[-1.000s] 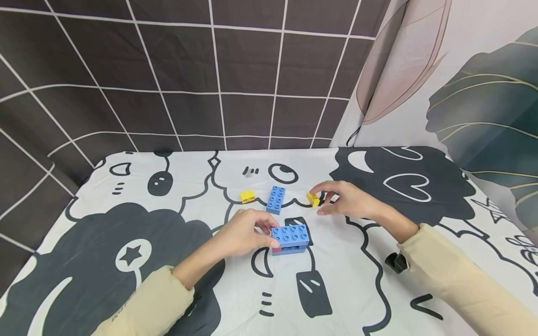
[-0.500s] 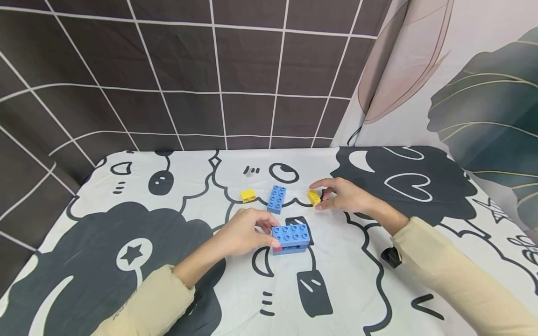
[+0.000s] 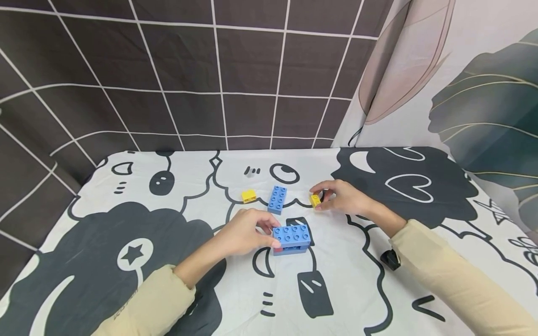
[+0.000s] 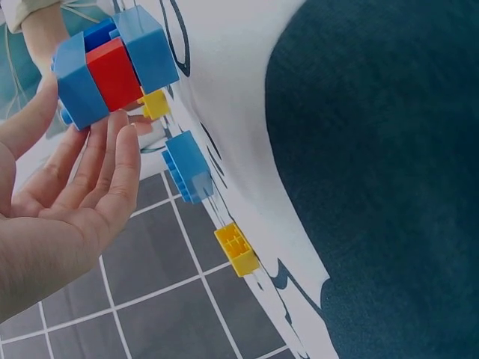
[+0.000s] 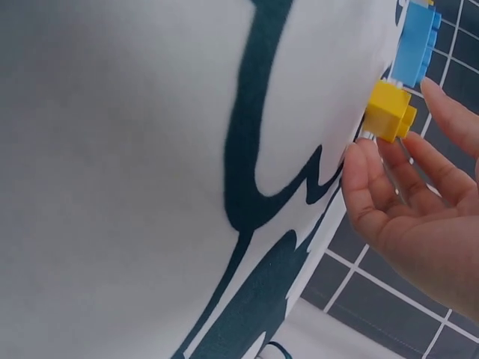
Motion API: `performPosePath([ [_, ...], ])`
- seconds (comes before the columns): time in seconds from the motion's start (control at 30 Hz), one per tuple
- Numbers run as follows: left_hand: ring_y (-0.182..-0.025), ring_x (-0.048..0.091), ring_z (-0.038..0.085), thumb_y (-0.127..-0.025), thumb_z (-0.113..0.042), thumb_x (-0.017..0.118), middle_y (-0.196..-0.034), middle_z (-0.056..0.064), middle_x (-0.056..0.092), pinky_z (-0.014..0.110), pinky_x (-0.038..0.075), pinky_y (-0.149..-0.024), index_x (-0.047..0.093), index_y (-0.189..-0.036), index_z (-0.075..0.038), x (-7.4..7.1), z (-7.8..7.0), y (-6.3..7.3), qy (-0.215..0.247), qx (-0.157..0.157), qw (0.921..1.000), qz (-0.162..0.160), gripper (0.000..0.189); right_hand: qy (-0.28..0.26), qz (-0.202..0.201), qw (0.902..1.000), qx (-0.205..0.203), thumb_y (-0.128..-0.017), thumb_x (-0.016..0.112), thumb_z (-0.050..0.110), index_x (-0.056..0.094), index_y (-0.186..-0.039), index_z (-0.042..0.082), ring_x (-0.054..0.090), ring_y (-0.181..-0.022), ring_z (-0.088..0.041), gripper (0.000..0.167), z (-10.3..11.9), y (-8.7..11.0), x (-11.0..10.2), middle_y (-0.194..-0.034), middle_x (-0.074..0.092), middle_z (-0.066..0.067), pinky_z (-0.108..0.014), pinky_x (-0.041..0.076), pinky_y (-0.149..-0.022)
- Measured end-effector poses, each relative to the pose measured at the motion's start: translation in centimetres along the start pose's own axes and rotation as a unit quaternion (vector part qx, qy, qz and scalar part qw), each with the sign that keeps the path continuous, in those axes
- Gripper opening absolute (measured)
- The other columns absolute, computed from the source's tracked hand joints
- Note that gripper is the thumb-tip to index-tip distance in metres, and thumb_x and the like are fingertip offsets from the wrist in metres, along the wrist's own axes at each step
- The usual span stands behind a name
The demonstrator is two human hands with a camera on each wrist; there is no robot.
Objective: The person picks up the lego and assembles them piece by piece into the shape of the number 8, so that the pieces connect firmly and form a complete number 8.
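Observation:
My left hand (image 3: 247, 232) holds the left end of a stack of building blocks (image 3: 292, 235), thumb at the near corner and index finger behind. The stack has blue eight-stud bricks above and below; a red brick (image 4: 114, 73) sits between them at the held end, with a gap beside it. Over to the right, my right hand (image 3: 345, 198) pinches a small yellow brick (image 3: 315, 201) end to end, thumb on the near side and index finger on the far side. In the right wrist view this yellow brick (image 5: 388, 112) sits close over the cloth.
Behind the stack lies a loose blue eight-stud brick (image 3: 277, 199). Left of it, a second yellow brick (image 3: 249, 196) rests tipped, its hollow underside showing in the left wrist view. A patterned cloth (image 3: 344, 280) covers the table; a dark gridded curtain (image 3: 248, 60) hangs behind.
My right thumb and index finger have closed in on the yellow brick, which has turned slightly and shifted a little toward me. The left hand and the stack stay put.

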State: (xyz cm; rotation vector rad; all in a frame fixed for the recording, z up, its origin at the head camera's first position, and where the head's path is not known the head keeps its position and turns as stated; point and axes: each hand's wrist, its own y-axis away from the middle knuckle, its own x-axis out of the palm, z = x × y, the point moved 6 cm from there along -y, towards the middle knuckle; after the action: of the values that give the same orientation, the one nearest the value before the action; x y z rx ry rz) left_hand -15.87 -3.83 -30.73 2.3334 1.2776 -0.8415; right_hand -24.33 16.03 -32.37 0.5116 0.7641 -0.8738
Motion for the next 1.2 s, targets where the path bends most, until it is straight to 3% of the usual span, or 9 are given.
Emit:
performPosePath([
  [0.13,-0.078,0.059,0.013,-0.072,-0.014,0.077,-0.080,-0.002,0.063,0.025,0.045,-0.069,0.067,-0.097,-0.006,0.0,0.0,0.0,-0.001,-0.001,1.0000,0.001,0.027,0.000,-0.005,1.0000,-0.005,-0.073,0.074,0.005,0.059,-0.113,-0.004,0.050,-0.078,-0.020,0.043,0.0,0.1,0.2,-0.088,0.058,-0.007,-0.027,0.038,-0.063],
  [0.77,-0.078,0.058,0.013,-0.072,-0.014,0.077,-0.080,-0.002,0.063,0.026,0.044,-0.068,0.068,-0.097,-0.006,0.1,0.0,0.0,-0.006,-0.010,0.9999,-0.001,0.028,-0.006,-0.002,0.9997,-0.024,-0.071,0.076,0.005,0.065,-0.102,-0.002,0.050,-0.074,-0.016,0.034,0.3,1.0,0.8,-0.088,0.060,-0.003,-0.025,0.039,-0.063],
  [0.97,-0.078,0.058,0.013,-0.072,-0.015,0.077,-0.079,-0.003,0.063,0.026,0.043,-0.069,0.068,-0.097,-0.006,0.1,0.0,0.0,-0.007,-0.011,0.9999,-0.001,0.028,-0.017,-0.001,0.9996,-0.023,-0.070,0.076,0.004,0.065,-0.103,-0.002,0.050,-0.075,-0.016,0.035,0.9,1.4,0.7,-0.087,0.059,-0.002,-0.024,0.040,-0.064],
  [1.2,-0.078,0.058,0.013,-0.072,-0.014,0.077,-0.079,-0.003,0.063,0.027,0.044,-0.069,0.067,-0.097,-0.006,0.1,0.0,0.0,-0.007,-0.012,0.9999,-0.001,0.028,-0.037,-0.003,0.9979,-0.053,-0.072,0.074,0.001,0.064,-0.104,-0.002,0.050,-0.075,-0.017,0.034,2.4,2.0,0.3,-0.091,0.059,-0.003,-0.025,0.043,-0.065],
])
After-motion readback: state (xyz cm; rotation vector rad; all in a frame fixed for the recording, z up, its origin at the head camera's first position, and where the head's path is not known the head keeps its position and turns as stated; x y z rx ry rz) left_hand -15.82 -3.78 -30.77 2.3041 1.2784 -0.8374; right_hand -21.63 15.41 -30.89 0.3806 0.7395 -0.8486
